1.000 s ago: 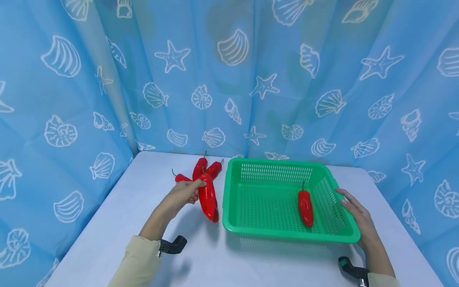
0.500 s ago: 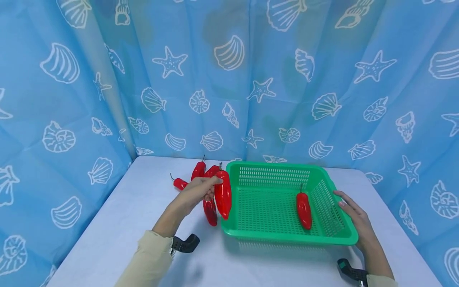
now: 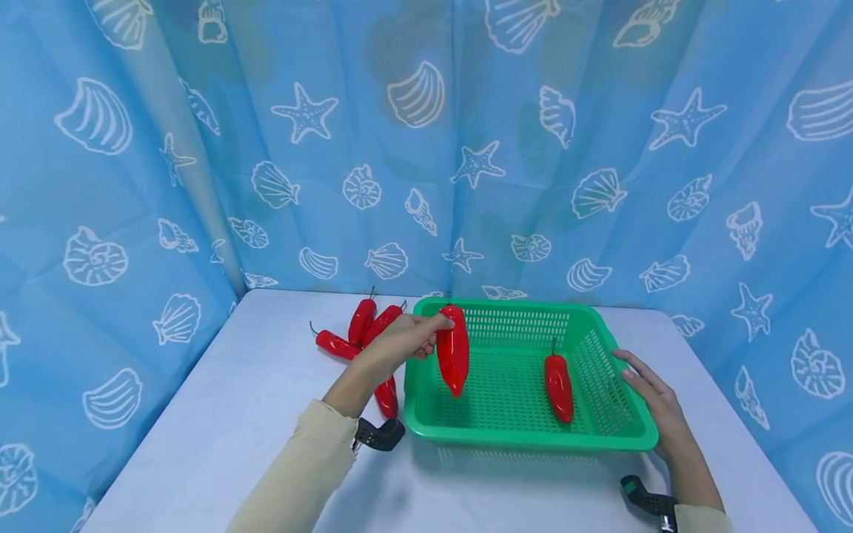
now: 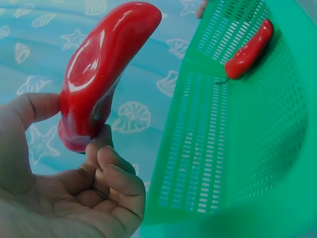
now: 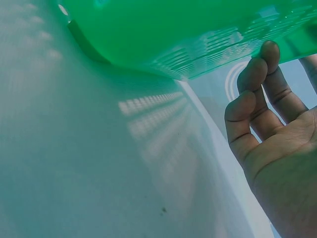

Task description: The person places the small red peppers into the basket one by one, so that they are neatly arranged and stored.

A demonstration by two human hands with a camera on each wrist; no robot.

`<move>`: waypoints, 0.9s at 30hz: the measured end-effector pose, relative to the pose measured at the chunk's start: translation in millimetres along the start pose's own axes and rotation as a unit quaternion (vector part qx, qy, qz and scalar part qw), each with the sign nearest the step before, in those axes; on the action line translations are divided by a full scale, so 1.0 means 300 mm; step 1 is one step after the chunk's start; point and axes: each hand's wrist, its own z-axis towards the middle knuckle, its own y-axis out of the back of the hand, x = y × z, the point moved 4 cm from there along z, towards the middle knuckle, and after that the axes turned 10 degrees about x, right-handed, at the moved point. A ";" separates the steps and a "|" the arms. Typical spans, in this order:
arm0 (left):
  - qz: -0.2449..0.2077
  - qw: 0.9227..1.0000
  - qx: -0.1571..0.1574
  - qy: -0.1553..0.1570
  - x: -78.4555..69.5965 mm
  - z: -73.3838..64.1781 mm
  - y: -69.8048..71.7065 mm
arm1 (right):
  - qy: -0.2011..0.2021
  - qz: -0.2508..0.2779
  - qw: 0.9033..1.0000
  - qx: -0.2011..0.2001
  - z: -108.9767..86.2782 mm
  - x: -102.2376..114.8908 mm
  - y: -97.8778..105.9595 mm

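Note:
My left hand (image 3: 413,337) pinches a red pepper (image 3: 453,352) near its stem end. The pepper hangs point down over the left part of the green basket (image 3: 513,438). In the left wrist view the thumb and fingers hold this pepper (image 4: 106,59) at one end, the other fingers curled below. A second red pepper (image 3: 558,389) lies inside the basket at the right. My right hand (image 3: 656,403) holds the basket's right rim with thumb and index finger; its other fingers (image 5: 252,74) bend loosely beside the basket's outer wall.
Left of the basket, several more red peppers (image 3: 335,345) lie bunched on the white table (image 3: 220,414), partly hidden behind my left forearm. A blue curtain (image 3: 413,155) with shell prints stands along the back and sides.
My left hand has lifted the pepper from the bunch and carried it rightward, across the basket's left rim. The right hand has stayed at the basket's right rim.

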 end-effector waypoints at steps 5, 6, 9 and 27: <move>-0.001 1.000 0.010 0.012 -0.022 0.037 -0.037 | -0.002 -0.007 1.000 0.004 0.009 0.008 0.001; -0.003 1.000 0.015 0.013 -0.026 0.046 -0.045 | -0.002 -0.009 1.000 0.004 0.010 0.009 0.002; -0.004 1.000 0.026 0.015 -0.038 0.077 -0.073 | 0.001 -0.010 1.000 0.002 0.011 0.010 0.010; 0.010 0.998 0.050 0.021 -0.051 0.209 -0.230 | -0.005 -0.007 1.000 -0.011 -0.001 0.000 0.001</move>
